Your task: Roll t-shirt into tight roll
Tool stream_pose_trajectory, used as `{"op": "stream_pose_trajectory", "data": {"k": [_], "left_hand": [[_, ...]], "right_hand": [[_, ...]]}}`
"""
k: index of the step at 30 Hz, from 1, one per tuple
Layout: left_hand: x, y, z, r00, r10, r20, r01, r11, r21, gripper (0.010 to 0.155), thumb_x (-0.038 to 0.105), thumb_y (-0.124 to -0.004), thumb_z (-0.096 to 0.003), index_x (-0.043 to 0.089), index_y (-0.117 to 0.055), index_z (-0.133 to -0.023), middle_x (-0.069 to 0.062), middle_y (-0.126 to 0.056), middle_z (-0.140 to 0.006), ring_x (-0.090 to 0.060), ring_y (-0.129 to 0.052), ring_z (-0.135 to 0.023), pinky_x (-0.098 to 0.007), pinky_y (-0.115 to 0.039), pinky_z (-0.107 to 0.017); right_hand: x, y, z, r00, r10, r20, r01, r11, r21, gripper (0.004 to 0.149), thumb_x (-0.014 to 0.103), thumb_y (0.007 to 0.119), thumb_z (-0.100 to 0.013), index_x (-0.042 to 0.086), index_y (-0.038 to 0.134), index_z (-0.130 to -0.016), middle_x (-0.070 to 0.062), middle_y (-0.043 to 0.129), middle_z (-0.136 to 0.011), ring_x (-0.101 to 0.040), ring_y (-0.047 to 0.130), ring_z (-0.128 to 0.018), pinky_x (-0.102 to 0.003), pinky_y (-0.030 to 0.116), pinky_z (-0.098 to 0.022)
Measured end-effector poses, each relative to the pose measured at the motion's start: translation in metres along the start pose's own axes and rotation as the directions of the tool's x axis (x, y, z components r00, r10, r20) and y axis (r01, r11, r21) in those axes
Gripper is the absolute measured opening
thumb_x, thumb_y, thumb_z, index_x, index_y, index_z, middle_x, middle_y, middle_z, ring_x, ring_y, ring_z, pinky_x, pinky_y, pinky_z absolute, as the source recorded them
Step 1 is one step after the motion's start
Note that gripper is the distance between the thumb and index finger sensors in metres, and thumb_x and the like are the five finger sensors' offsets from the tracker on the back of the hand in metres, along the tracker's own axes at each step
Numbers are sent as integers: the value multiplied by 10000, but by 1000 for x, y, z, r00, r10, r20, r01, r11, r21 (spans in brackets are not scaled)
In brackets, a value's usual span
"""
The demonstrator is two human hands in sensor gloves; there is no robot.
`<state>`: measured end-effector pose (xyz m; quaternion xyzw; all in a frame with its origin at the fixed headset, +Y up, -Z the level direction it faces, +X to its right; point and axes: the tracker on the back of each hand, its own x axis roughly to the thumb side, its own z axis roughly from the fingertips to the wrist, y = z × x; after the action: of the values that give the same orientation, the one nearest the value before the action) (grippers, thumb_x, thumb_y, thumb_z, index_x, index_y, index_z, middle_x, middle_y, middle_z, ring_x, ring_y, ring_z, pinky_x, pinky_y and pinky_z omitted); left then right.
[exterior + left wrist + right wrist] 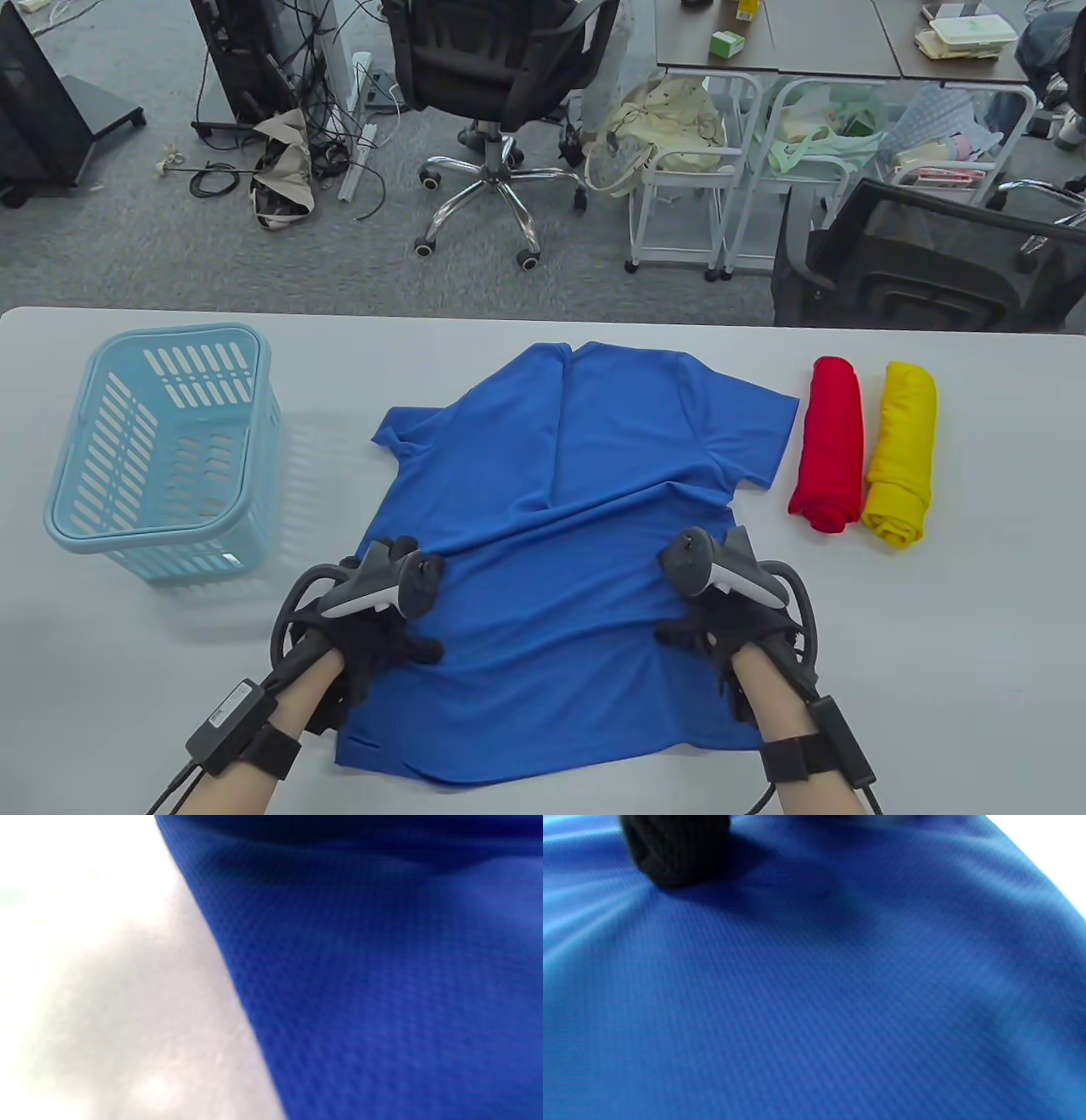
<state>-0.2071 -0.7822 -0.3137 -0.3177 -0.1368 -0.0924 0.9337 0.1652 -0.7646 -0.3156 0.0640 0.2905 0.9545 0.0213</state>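
Note:
A blue t-shirt (577, 475) lies spread flat on the white table (976, 637), collar at the far side and hem near me. My left hand (386, 624) rests on the shirt's left side at about mid-length, fingers spread. My right hand (713, 624) rests on its right side at the same height. Folds run across the cloth between the hands. The left wrist view shows the shirt's edge (382, 984) against the table, with no fingers in it. In the right wrist view a gloved fingertip (674, 849) presses on the cloth (814, 1005), with creases fanning out from it.
A light blue plastic basket (85, 526) stands on the table to the left of the shirt. A rolled red shirt (830, 446) and a rolled yellow shirt (901, 454) lie side by side to the right. Chairs and carts stand beyond the far edge.

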Motion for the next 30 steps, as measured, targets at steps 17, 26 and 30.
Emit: {"op": "stream_pose_trajectory", "data": {"k": [17, 26, 30], "left_hand": [[1, 9, 0, 994, -48, -103, 59, 992, 112, 811, 699, -425, -421, 379, -120, -1101, -36, -145, -1238, -331, -290, -1170, -577, -433, -834], [-5, 72, -20, 977, -16, -212, 52, 985, 165, 820, 673, -410, -453, 323, -77, -1115, -96, -109, -1236, -369, -286, -1167, -582, -427, -839], [-28, 99, -66, 957, 50, -287, -30, 997, 73, 812, 670, -363, -452, 313, -42, -1106, -86, -90, -1236, -356, -249, -1171, -579, -399, -846]], "right_hand": [[27, 6, 15, 985, 175, -7, -175, 984, 40, 1089, 615, 824, -399, 210, 146, -1148, -175, 104, -1183, -500, 247, -1106, -632, 372, -737], [14, 12, -2, 985, 154, -82, -150, 987, 56, 957, 649, 558, -513, 187, -35, -1105, -192, -76, -1128, -507, 52, -1066, -626, 279, -743], [6, 13, -1, 995, 65, -72, -61, 996, 63, 1002, 660, 605, -489, 181, -17, -1112, -197, -53, -1135, -507, 70, -1066, -625, 294, -741]]}}
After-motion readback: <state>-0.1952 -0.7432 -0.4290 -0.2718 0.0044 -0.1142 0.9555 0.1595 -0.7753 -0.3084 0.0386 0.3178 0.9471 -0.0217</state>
